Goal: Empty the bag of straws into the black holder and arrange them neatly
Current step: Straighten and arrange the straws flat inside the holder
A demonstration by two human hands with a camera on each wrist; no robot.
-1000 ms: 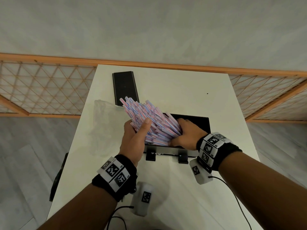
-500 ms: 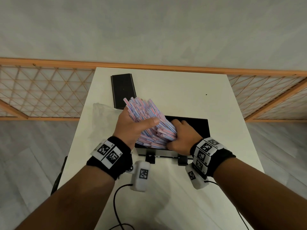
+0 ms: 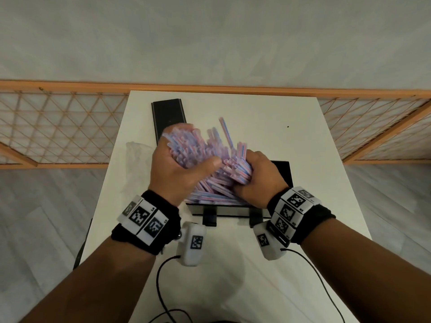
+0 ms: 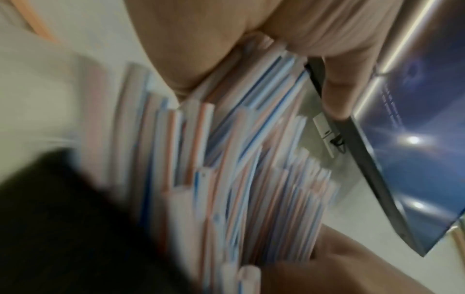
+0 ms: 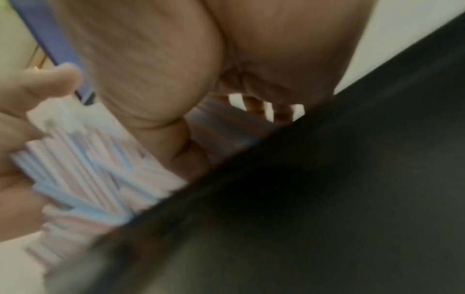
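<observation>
Straws (image 3: pixel 205 159) fan upward above the black holder (image 3: pixel 283 170) on the tabletop (image 3: pixel 268 127); left hand (image 3: pixel 177 173) and right hand (image 3: pixel 258 178) fingers are curled around the bundle.

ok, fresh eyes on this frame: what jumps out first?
The splayed bundle of pink-and-blue straws at table centre, gripped by the left hand and right hand over the black holder. Behind lies a flat black lid; the empty clear bag sits left.
</observation>
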